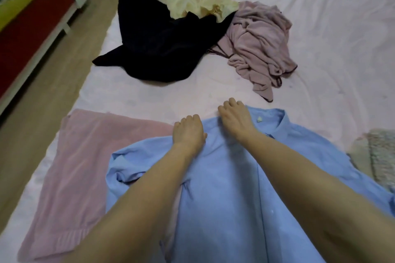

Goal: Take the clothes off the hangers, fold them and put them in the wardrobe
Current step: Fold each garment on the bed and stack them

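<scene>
Head view: the blue shirt [230, 188] is spread on the bed [320, 28] just beside the pink garment [85, 156], its shoulder edge gripped by the curled fingers of the left hand [189, 131] and right hand [234, 116], so an uneven pull could skew the fold.

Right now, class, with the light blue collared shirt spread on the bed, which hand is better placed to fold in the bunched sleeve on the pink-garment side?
Probably the left hand: it holds the light blue collared shirt at that shoulder, directly above the bunched sleeve. The right hand sits by the collar, farther away.
</scene>
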### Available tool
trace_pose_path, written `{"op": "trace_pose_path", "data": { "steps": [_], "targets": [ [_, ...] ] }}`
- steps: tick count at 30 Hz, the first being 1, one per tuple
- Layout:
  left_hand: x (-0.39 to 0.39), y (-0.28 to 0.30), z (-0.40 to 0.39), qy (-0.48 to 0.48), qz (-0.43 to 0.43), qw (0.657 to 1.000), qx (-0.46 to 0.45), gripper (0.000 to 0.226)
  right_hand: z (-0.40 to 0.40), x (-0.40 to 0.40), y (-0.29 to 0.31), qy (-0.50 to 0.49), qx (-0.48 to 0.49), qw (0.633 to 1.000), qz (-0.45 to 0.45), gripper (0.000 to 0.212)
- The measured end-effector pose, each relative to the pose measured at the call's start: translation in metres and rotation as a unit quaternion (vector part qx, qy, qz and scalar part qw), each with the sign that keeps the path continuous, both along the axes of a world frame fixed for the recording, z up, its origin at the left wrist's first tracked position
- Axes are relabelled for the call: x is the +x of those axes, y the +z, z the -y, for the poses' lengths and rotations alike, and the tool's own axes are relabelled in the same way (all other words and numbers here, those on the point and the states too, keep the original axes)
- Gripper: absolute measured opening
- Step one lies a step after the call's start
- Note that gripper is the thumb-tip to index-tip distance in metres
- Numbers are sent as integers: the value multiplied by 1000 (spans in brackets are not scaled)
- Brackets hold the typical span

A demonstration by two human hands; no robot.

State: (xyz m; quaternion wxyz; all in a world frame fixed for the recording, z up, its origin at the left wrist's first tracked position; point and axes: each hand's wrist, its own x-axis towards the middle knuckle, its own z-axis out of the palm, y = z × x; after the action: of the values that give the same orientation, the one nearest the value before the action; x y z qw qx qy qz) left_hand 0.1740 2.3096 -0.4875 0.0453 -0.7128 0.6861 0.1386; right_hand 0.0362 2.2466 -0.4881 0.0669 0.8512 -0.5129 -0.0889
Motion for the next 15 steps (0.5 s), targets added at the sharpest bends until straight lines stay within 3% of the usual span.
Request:
{"op": "trace_pose_path", "data": {
  "steps": [2, 5, 8, 11, 15],
  "targets": [
    [2, -7, 4, 12, -13, 1000, -13, 29, 6, -6, -9, 37, -30, 999, -24, 30],
    [7, -10, 8, 26, -76, 996, -36, 14, 12, -14, -12, 17, 76, 994, -72, 27],
    [10, -8, 10, 8, -96, 994, -47, 6, 21, -17, -3, 0, 87, 993, -78, 25],
    [10, -10, 12, 33, -67, 996, -41, 30, 26, -14, -9, -6, 8, 999, -32, 24],
    [3, -23, 8, -3, 18, 999, -45, 44, 18, -16, -34, -49, -13, 993, 105, 17]
  ]
}}
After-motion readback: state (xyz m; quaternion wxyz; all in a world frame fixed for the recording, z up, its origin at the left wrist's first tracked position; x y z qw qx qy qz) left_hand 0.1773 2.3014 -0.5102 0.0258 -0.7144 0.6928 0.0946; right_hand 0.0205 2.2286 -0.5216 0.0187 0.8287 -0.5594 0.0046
